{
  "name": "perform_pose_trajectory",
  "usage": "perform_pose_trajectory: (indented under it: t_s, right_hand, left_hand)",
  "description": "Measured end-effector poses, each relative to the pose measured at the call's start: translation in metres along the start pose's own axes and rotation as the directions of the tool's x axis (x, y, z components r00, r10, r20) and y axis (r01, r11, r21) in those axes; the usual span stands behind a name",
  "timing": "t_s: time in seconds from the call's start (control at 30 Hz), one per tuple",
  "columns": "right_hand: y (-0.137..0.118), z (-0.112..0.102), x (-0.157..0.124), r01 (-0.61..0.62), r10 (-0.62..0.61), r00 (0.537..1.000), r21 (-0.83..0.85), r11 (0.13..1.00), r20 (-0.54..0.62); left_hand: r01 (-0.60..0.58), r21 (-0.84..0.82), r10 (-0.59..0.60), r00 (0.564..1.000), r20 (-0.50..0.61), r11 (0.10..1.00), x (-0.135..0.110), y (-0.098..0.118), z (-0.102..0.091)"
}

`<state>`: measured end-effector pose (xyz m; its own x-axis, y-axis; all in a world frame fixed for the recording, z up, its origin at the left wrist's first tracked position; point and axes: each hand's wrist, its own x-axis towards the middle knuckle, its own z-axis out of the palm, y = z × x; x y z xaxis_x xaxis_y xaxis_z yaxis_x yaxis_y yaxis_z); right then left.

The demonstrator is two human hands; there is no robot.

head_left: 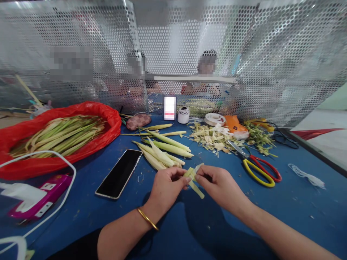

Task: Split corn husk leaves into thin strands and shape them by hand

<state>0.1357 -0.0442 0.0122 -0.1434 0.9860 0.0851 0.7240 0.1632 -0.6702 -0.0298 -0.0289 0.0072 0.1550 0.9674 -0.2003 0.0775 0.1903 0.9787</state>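
My left hand [169,182] and my right hand [218,184] meet over the front of the blue table [173,234]. Between their fingertips is a pale green strip of husk [195,186], folded near the top with one end hanging down. Thumb and fingers of each hand are pinched together on it. Just beyond the left hand lie several corn husk leaves [162,153], light green and cream. Scissors [255,164] with one yellow and one red handle rest open to the right. A phone [119,174] with a dark screen lies left of my left hand.
A red bag [110,135] of long leaves [67,133] stands at the left, near a purple power strip [51,195] with a white cable. Husk scraps [208,137], a tape roll [215,119] and white string [306,175] lie rightward. Behind a perforated metal screen [176,43] sit other people.
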Motion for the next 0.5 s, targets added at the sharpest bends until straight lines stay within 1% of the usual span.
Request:
perform_pose_trajectory:
  t_s: [0.1,0.23,0.3,0.4,0.5]
  right_hand:
    - [0.0006,0.0008,0.0004,0.012,-0.011,1.000,0.045,0.999,-0.014]
    - [-0.0007,0.0017,-0.0010,0.135,-0.137,0.991,0.091,0.987,0.012]
    - [-0.0019,0.0014,-0.0021,0.166,-0.167,0.986,0.071,0.984,0.007]
    - [-0.0031,0.0004,-0.0031,0.121,-0.120,0.992,0.018,0.993,-0.045]
    - [-0.0039,0.0000,-0.0034,0.082,-0.082,0.995,0.001,0.997,-0.057]
  left_hand:
    - [0.001,-0.034,-0.001,1.000,0.001,0.999,0.0005,-0.0025,0.0000]
    - [0.030,-0.082,-0.028,0.999,0.025,0.996,0.0021,-0.0051,-0.0003]
    - [0.040,-0.084,-0.037,0.999,0.033,0.996,0.0024,-0.0052,-0.0004]
    - [0.048,-0.081,-0.046,0.999,0.023,0.996,0.0016,-0.0037,-0.0003]
    - [0.047,-0.057,-0.045,0.999,0.029,0.997,-0.0002,0.0000,0.0005]
